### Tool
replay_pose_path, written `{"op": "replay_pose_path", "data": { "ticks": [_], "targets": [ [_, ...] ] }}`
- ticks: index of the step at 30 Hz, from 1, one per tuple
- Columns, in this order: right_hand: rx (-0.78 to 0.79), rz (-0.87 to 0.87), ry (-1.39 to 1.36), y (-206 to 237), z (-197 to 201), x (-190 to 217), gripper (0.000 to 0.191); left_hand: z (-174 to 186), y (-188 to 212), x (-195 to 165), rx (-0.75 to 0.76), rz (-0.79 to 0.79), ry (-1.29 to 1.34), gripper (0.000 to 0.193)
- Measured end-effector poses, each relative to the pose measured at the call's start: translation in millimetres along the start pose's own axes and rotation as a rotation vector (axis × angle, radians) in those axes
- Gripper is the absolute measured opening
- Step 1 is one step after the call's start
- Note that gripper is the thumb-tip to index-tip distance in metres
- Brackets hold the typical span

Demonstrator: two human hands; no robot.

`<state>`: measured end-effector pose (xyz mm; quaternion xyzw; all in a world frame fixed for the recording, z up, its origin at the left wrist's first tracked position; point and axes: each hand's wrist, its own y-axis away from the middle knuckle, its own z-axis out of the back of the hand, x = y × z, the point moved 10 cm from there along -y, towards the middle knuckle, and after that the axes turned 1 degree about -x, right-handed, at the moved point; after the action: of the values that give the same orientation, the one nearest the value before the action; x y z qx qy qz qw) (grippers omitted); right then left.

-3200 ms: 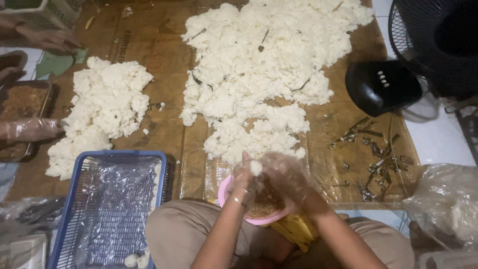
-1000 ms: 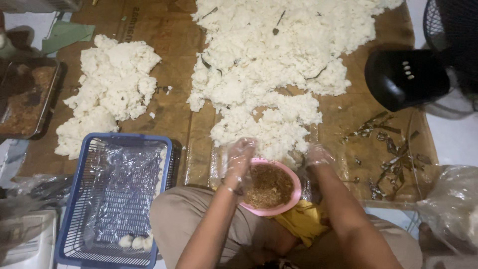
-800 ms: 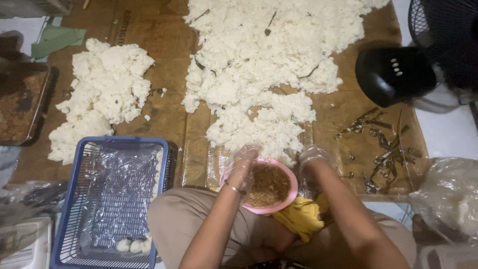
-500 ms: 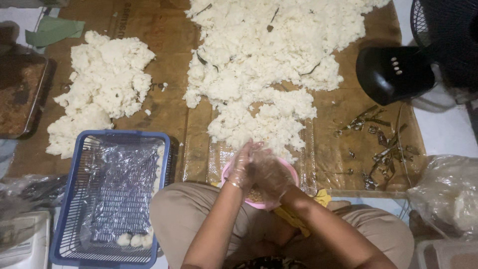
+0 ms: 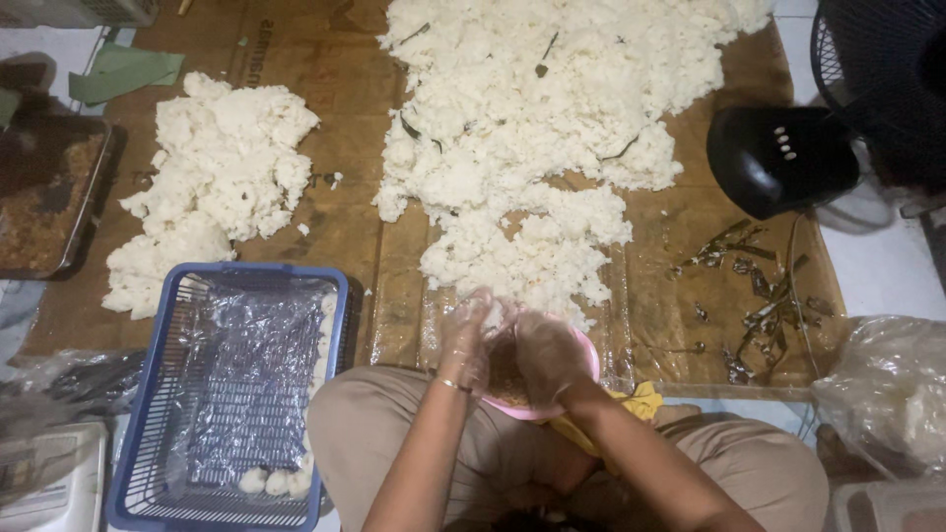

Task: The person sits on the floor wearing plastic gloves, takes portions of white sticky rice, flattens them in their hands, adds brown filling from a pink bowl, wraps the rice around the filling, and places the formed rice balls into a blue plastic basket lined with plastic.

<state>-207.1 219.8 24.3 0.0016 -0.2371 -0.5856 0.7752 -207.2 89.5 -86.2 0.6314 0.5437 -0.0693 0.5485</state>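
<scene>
I sit cross-legged at a brown mat (image 5: pixel 355 236) spread with white cooked rice. Both hands wear thin clear plastic gloves and meet over a pink bowl (image 5: pixel 583 366) of brown filling at my knees. My left hand (image 5: pixel 465 340) is cupped around a small lump of rice. My right hand (image 5: pixel 548 357) curls against it above the bowl, pressing the same lump. A large rice heap (image 5: pixel 532 128) lies just beyond my hands, and a smaller heap (image 5: pixel 212 177) sits to the left.
A blue plastic basket (image 5: pixel 148 414) lined with clear film holds a few rice balls near its front. A dark tray (image 5: pixel 54 197) of brown filling stands at far left. A black fan (image 5: pixel 788 158) is at right, leaf scraps (image 5: pixel 759 286) and a plastic bag (image 5: pixel 887 394) nearby.
My hands were apart at the bowl's sides a second ago; they have come together over the bowl and now press a lump of rice between them.
</scene>
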Motion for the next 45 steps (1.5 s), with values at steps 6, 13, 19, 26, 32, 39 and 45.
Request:
{"op": "replay_pose_path", "data": {
  "ticks": [6,13,19,26,32,39,45],
  "targets": [
    [-0.231,0.287,0.085,7.8,-23.9,2.3,0.034,-5.0,-4.0,0.2,-0.004,-0.146,-0.166,0.043],
    [0.1,0.038,0.159,-12.6,-37.9,-39.8,0.04,-13.7,-14.9,30.7,0.038,-0.113,0.045,0.041],
    [-0.014,-0.298,-0.684,6.0,16.7,-58.0,0.035,-53.8,23.2,44.6,0.145,0.189,0.268,0.036],
    [-0.259,-0.031,-0.563,3.4,60.6,-29.6,0.03,-61.3,56.0,-15.6,0.16,-0.278,-0.094,0.037],
    [0.086,0.062,0.119,11.6,14.2,-19.5,0.029,-41.3,18.1,12.4,0.219,-0.148,0.085,0.041],
    [0.083,-0.18,-1.039,19.5,-54.8,-38.2,0.028,-7.8,-8.4,50.9,0.042,0.129,0.327,0.028],
    [-0.299,-0.188,-0.854,15.5,6.7,-49.3,0.022,-36.9,17.0,10.5,0.221,-0.061,0.338,0.047]
  ]
}}
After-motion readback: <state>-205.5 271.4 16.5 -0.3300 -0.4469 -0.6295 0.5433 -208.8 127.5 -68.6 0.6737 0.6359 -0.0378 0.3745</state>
